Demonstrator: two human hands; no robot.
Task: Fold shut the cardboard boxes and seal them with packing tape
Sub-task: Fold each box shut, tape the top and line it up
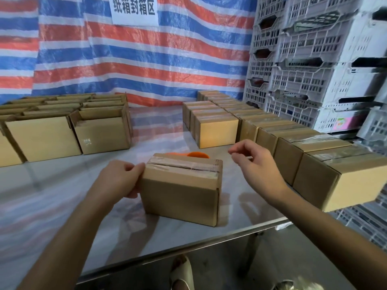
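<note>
1. While the box (182, 191) in hand is held near the front edge of the table (52, 206), its flaps are seen folded flat. Clear tape is laid along the top seam and turned down over the right end. This box is judged sealed, or very nearly so.
2. The left end of the box is gripped by the left hand (122, 177), with fingers and thumb clamped round that end.
3. The right hand (256, 164) is held above the table just right of the box, apart from it. Its fingers are loosely curled, thumb and forefinger tips close together, and nothing is seen between them.
4. An orange tape dispenser (198, 155) is partly seen behind the box and is touched by neither hand.
5. Done: rows of taped boxes (314, 162) are lined up along the right side, from the far end to the near edge.
6. Left: a block of open boxes (62, 130) is stood at the far left with flaps up and no tape seen on top. They cannot be counted exactly, but a sizeable share of the work is judged outstanding.
</note>
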